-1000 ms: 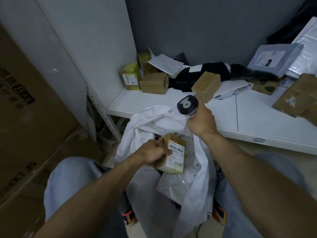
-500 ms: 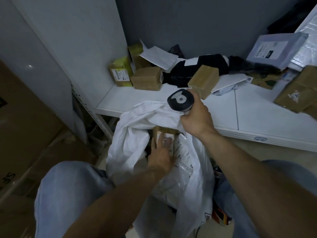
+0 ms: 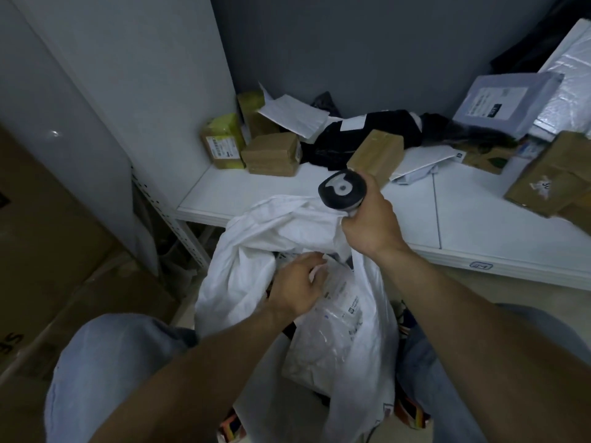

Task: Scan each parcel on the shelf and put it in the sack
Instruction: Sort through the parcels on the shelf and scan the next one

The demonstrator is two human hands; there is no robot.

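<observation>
Head view:
- right hand (image 3: pixel 367 227) fisted round scanner (image 3: pixel 342 190); sack (image 3: pixel 275 238) rim bunched in same grip
- left hand (image 3: pixel 295 287) in sack mouth, fingers bent over clear plastic parcel (image 3: pixel 335 334); can't tell if gripping anything
- shelf (image 3: pixel 479 219) at 12 o'clock of sack
- brown box (image 3: pixel 375 155) at 1 o'clock of scanner, just beside
- second brown box (image 3: pixel 271 155) and yellow-taped box (image 3: pixel 222 145) at 10 o'clock
- grey mailer (image 3: pixel 505 103) at 2 o'clock

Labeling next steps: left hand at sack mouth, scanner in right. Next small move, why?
Probably draw the left hand out of the sack and reach for the brown box nearest the scanner. That hand shows no parcel; the right hand grips scanner and sack rim; parcels lie on the shelf.
</observation>
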